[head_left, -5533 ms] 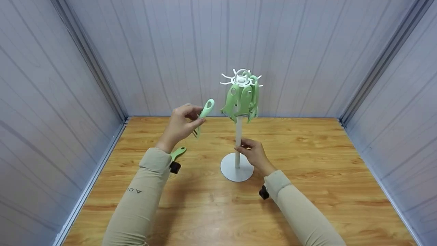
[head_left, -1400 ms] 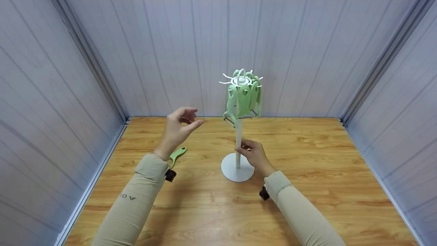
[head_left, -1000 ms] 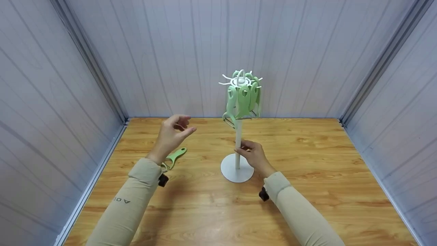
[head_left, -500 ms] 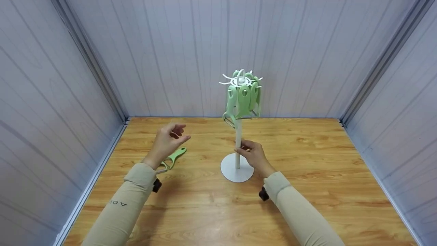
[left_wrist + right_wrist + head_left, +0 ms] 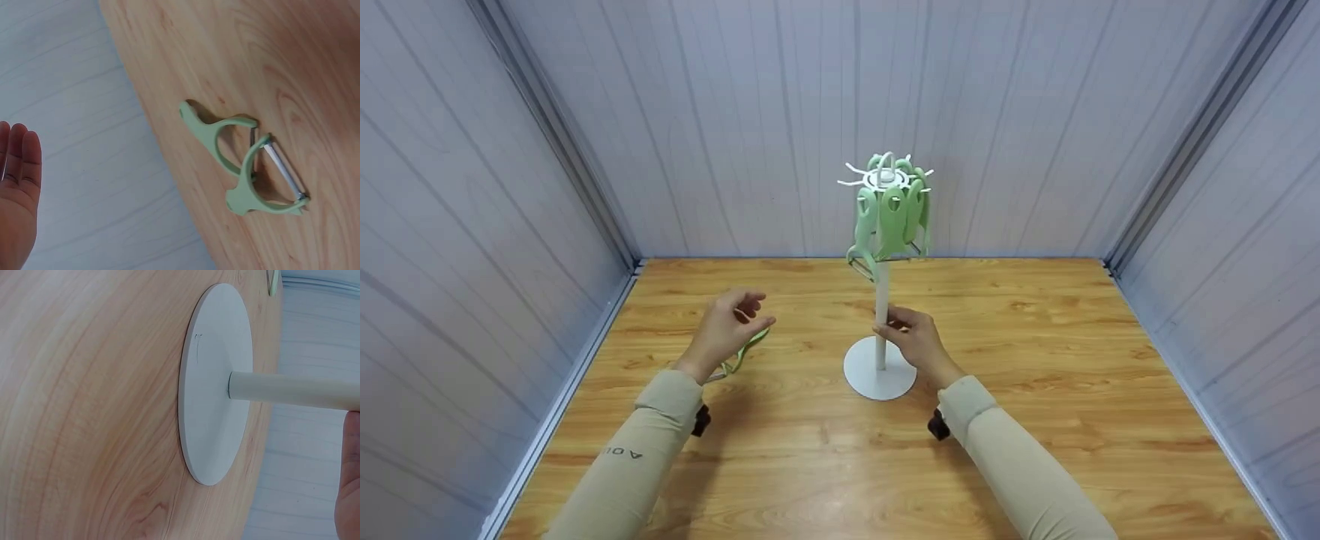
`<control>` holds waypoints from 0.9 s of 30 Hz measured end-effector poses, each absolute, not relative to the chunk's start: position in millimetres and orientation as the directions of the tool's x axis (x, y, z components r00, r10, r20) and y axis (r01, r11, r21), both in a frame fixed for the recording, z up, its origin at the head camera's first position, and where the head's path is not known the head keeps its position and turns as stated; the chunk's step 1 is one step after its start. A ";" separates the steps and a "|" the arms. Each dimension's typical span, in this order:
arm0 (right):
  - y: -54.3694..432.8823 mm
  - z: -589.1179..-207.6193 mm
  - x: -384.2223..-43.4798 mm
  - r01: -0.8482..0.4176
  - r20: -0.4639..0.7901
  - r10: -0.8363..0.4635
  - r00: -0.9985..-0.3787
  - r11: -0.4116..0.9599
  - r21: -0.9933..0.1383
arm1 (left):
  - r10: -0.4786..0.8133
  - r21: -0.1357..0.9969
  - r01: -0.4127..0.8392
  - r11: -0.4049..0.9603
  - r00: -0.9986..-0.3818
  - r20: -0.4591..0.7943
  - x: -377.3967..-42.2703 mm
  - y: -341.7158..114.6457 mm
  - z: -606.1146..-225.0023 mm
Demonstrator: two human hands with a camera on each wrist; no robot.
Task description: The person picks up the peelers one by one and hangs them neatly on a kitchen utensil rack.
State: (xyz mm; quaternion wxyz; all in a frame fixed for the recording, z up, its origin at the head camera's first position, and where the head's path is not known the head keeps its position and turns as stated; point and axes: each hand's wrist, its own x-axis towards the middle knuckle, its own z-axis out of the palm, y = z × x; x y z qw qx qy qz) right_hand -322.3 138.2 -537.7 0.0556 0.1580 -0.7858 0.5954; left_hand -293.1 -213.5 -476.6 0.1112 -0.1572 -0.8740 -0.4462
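Observation:
A white rack stand (image 5: 883, 292) with a ring of hooks at its top stands upright on a round base (image 5: 211, 433). Several green peelers (image 5: 892, 225) hang from its hooks, a paler peeler (image 5: 865, 217) at the front left. My right hand (image 5: 919, 341) pinches the pole low down, thumb and fingers on either side. My left hand (image 5: 724, 330), holding nothing, hovers with loosely bent fingers above the table. In the left wrist view two more peelers lie overlapping, one with its handle (image 5: 202, 129) showing, the other peeler (image 5: 242, 194) partly over it.
A wood-grain table (image 5: 1020, 322) carries everything. Pale panels enclose it: a back wall (image 5: 1035, 112), a left wall (image 5: 472, 262) and a right wall (image 5: 1222, 262). Bare hooks (image 5: 851, 176) stick out at the rack's left side.
The pale peeler that my left hand held now hangs on the rack, whose hooks have turned. My left hand has come down and left, over the loose peelers. My right hand stays on the pole.

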 end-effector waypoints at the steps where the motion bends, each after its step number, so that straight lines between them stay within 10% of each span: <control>1: 137.7 -537.2 -322.0 -0.315 0.277 -0.179 -0.944 0.239 -0.918 | 0.180 0.744 0.372 0.555 -0.927 0.329 -292.6 -213.6 -478.3; 27: 139.1 -540.3 -324.3 -0.319 0.282 -0.177 -0.943 0.238 -0.918 | 0.156 0.743 0.242 0.624 -0.970 0.185 -297.6 -232.8 -526.9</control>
